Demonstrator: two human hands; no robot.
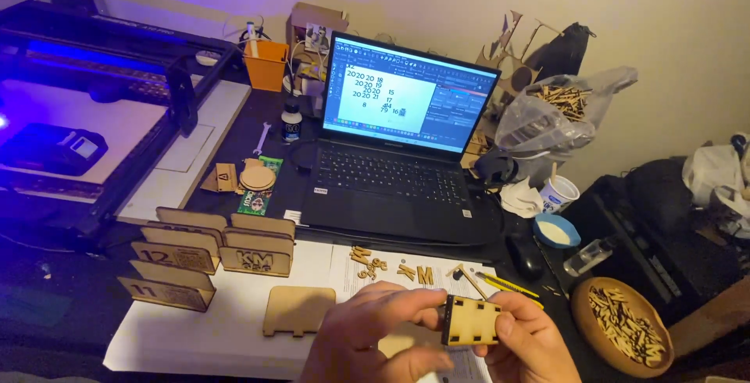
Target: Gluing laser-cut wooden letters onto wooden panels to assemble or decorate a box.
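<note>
Both my hands are low in the middle of the view and hold one small laser-cut wooden piece (471, 322) with slots along its edges. My left hand (367, 336) pinches its left end with thumb and fingers. My right hand (527, 344) grips its right side. Under them lies white paper (234, 336) with a flat wooden plaque (297, 310) and several small cut wooden letters (391, 266). To the left stand several upright wooden plaques (207, 258) with engraved markings.
An open black laptop (398, 156) with a lit screen sits behind the paper. A laser engraver (94, 94) glowing blue fills the left. At right are a wooden bowl of small wooden bits (621, 336), a blue dish (556, 230), a black mouse (525, 256), a cup (559, 193) and a plastic bag of wood pieces (558, 109).
</note>
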